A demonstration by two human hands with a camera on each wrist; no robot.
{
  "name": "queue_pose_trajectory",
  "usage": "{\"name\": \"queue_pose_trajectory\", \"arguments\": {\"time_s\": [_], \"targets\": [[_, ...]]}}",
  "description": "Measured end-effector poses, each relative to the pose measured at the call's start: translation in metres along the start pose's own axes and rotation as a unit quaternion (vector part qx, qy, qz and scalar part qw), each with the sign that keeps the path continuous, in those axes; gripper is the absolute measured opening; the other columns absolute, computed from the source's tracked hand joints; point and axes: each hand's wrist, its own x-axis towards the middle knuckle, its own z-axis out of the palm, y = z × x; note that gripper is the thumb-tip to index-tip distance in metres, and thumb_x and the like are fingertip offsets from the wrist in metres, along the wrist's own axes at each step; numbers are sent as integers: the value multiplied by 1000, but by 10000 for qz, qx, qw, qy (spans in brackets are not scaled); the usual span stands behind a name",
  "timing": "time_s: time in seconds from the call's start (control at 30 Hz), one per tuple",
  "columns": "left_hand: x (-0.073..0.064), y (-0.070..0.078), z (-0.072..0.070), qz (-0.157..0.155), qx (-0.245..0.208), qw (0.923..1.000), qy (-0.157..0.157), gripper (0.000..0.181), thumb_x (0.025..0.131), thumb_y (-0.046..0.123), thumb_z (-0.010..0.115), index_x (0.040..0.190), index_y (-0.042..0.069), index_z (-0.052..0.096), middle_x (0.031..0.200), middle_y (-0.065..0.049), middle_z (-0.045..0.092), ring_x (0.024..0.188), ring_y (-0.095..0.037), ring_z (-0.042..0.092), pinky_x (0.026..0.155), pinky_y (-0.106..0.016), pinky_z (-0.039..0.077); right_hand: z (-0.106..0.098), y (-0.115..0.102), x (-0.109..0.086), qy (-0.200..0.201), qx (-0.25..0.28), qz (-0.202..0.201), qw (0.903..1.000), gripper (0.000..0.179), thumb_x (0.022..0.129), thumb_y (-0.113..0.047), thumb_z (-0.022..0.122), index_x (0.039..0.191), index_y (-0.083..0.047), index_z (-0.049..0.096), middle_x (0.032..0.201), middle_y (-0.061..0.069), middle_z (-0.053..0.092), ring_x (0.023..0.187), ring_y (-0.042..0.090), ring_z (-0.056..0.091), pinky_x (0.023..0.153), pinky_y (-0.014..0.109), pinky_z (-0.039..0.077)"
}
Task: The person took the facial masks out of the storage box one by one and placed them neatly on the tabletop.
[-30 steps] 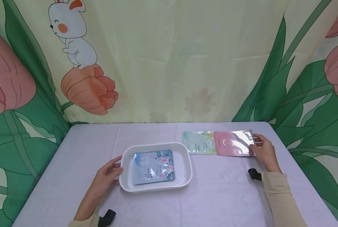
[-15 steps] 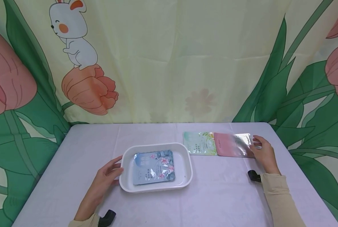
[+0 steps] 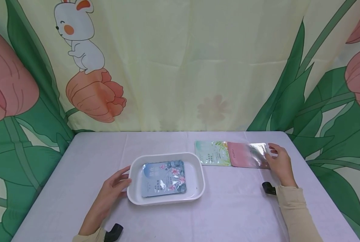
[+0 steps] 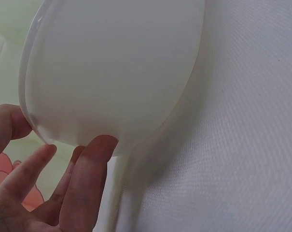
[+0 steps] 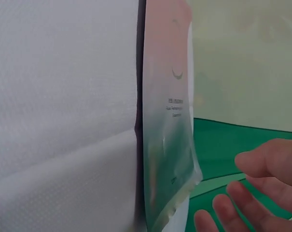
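Observation:
The left hand (image 3: 116, 183) touches the left end of a white plastic tray (image 3: 198, 198), fingers spread and tips against its outer wall and rim. In the left wrist view its fingertips (image 4: 102, 145) press the white wall. A blue floral foil sachet (image 3: 163, 178) lies in the tray. To the right, a pink and silver foil sachet (image 3: 247, 155) lies on the table, its left edge against or over a mint green sachet (image 3: 211, 153). The right hand (image 3: 281, 163) hovers at the pink sachet's right edge with loosely bent fingers; in the right wrist view a gap separates fingers and sachet (image 5: 167, 116).
A white cloth covers the table (image 3: 222, 208). Behind it hangs a printed curtain (image 3: 173, 67) with a rabbit and tulips. A black wrist mount (image 3: 269, 188) sits by the right sleeve, another black mount (image 3: 114, 232) by the left one.
The right hand has let go of the pink sachet's right edge, and the sachet has settled flatter on the table. The left hand and tray stay where they were.

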Motion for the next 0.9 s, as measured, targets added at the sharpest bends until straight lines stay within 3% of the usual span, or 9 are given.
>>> {"name": "queue_pose_trajectory", "arguments": {"time_s": [0.13, 0.9], "targets": [[0, 1, 1, -1, 26, 10000, -12, 58, 95, 31, 67, 148, 23, 45, 138, -15, 54, 112, -23, 64, 82, -31, 59, -2, -7, -3, -46, 40, -33, 10000, 51, 99, -6, 53, 145, 9, 38, 139, 34, 41, 127, 50, 43, 102, 61, 43], [-2, 2, 0, 12, 39, 10000, 1, 58, 95, 30, 67, 148, 23, 45, 138, -16, 55, 108, -18, 65, 80, -31, 59, -15, -67, -28, -132, 201, -1133, 9933, 50, 99, -10, 60, 144, 5, 42, 137, 29, 45, 121, 45, 51, 99, 61, 44]]}}
